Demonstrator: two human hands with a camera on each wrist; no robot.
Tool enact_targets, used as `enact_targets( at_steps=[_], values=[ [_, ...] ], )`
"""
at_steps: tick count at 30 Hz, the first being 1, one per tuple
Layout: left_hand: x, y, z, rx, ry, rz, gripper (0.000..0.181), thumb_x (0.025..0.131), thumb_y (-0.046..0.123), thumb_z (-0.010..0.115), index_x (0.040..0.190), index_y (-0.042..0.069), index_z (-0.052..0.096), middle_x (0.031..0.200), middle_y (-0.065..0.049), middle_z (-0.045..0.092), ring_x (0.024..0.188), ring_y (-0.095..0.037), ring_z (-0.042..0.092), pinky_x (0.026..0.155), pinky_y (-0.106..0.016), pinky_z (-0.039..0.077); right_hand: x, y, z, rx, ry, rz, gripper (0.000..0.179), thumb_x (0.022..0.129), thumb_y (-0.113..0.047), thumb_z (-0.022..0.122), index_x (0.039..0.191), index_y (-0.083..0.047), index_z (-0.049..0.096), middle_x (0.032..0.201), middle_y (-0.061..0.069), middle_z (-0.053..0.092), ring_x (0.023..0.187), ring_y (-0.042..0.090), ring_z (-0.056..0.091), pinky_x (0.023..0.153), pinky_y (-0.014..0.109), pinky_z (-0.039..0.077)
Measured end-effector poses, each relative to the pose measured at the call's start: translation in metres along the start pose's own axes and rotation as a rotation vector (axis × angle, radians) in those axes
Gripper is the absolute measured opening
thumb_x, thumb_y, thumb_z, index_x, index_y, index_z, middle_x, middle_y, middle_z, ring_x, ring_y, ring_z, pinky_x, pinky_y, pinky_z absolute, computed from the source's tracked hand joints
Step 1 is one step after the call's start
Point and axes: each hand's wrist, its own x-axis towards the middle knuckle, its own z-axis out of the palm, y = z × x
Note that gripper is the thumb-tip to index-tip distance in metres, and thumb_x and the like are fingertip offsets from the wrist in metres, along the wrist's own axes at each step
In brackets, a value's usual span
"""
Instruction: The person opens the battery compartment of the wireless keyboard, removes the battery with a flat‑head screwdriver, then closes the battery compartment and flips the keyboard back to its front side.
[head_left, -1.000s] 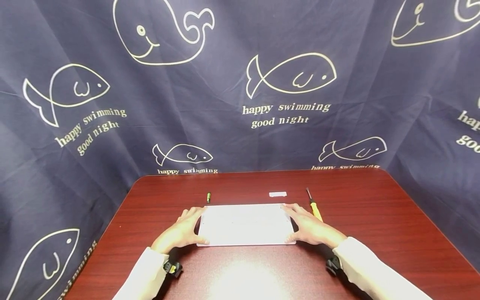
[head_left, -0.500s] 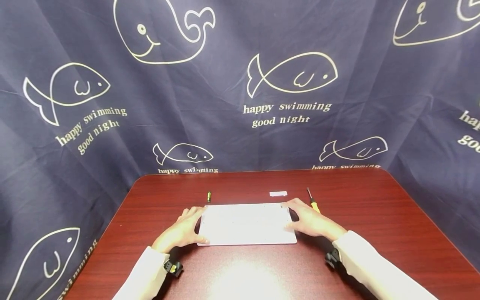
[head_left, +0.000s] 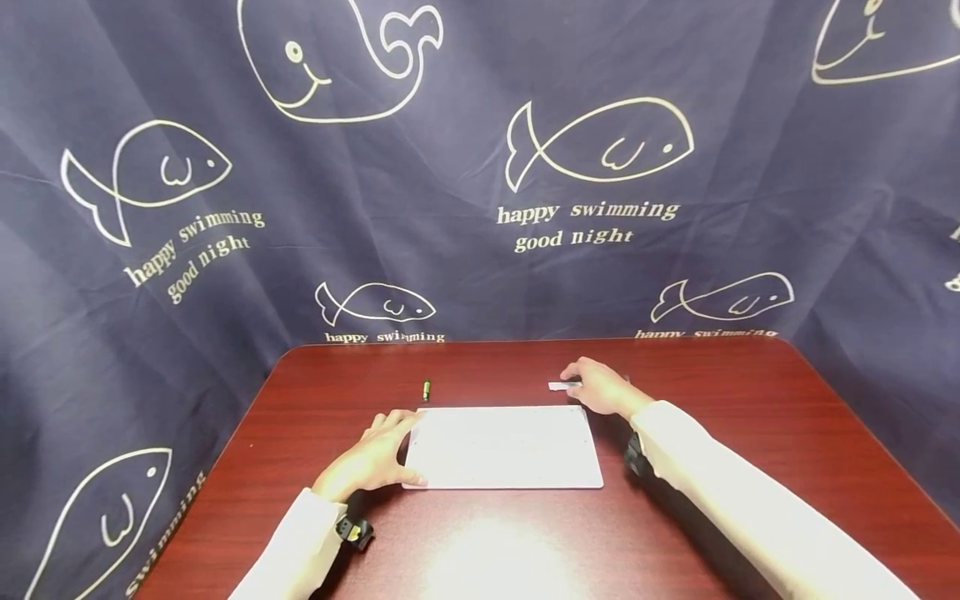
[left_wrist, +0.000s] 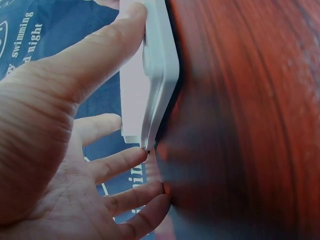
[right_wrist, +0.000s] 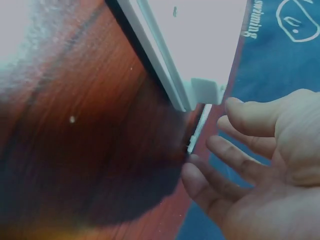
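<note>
A flat white rectangular slab, like a keyboard lying face down (head_left: 504,447), lies on the table in the head view. My left hand (head_left: 378,450) holds its left end, thumb at the near corner and fingers at the far one. The left wrist view shows the thumb (left_wrist: 107,47) along the slab's edge and the lower fingertips on the table. Beyond the slab, my right hand (head_left: 602,387) is over the right end of a small white strip-like cover (head_left: 557,386). In the right wrist view its relaxed fingers surround the cover's end without closing on it.
A small green battery (head_left: 427,390) stands beyond the slab's left end on the dark red table (head_left: 322,379). The yellow-handled screwdriver at the right is mostly hidden behind the right hand and forearm. A blue curtain (head_left: 465,192) hangs along the table's back edge.
My right hand has let go of the slab's right end and moved up and away to the small white cover. The left hand stays on the slab. The head view has shifted slightly.
</note>
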Motion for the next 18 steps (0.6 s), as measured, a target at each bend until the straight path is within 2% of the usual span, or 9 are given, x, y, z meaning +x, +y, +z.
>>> enact_targets(
  at_steps=[3, 8, 10, 15, 18],
  values=[
    [0.000, -0.001, 0.001, 0.003, 0.004, 0.009, 0.100, 0.060, 0.046, 0.086, 0.143, 0.012, 0.041, 0.130, -0.007, 0.044, 0.113, -0.031, 0.040, 0.091, -0.050, 0.036, 0.008, 0.003, 0.003, -0.017, -0.001, 0.009, 0.023, 0.084, -0.005, 0.068, 0.105, 0.001, 0.067, 0.100, 0.016, 0.059, 0.093, 0.031, 0.056, 0.085, 0.045, 0.043],
    [0.003, 0.000, 0.001, -0.001, -0.002, 0.011, 0.100, 0.060, 0.045, 0.087, 0.143, 0.013, 0.041, 0.131, -0.007, 0.044, 0.114, -0.031, 0.039, 0.090, -0.050, 0.036, 0.014, 0.009, 0.004, -0.062, 0.009, 0.040, 0.008, 0.079, -0.005, 0.072, 0.085, -0.006, 0.068, 0.086, 0.008, 0.060, 0.081, 0.024, 0.054, 0.076, 0.041, 0.044],
    [0.003, 0.001, 0.001, 0.003, -0.004, 0.011, 0.100, 0.060, 0.045, 0.087, 0.143, 0.013, 0.041, 0.131, -0.007, 0.044, 0.114, -0.031, 0.039, 0.090, -0.049, 0.037, 0.015, 0.010, 0.004, -0.065, 0.004, 0.052, 0.008, 0.077, -0.004, 0.073, 0.080, -0.008, 0.066, 0.081, 0.006, 0.059, 0.076, 0.023, 0.053, 0.073, 0.041, 0.044],
    [0.001, 0.002, -0.001, 0.000, -0.003, 0.014, 0.099, 0.061, 0.045, 0.086, 0.143, 0.014, 0.041, 0.131, -0.007, 0.044, 0.114, -0.031, 0.040, 0.089, -0.050, 0.037, 0.017, 0.009, 0.005, -0.014, -0.009, 0.106, 0.011, 0.077, -0.003, 0.072, 0.076, -0.009, 0.062, 0.072, 0.001, 0.059, 0.068, 0.021, 0.053, 0.067, 0.039, 0.043],
    [-0.001, 0.002, -0.002, -0.013, 0.000, 0.014, 0.099, 0.061, 0.044, 0.086, 0.143, 0.014, 0.041, 0.130, -0.008, 0.044, 0.114, -0.032, 0.040, 0.089, -0.052, 0.037, 0.018, 0.010, 0.006, 0.028, -0.003, 0.108, 0.011, 0.078, -0.001, 0.068, 0.077, -0.009, 0.061, 0.070, 0.000, 0.060, 0.065, 0.020, 0.052, 0.065, 0.038, 0.043]
  ],
)
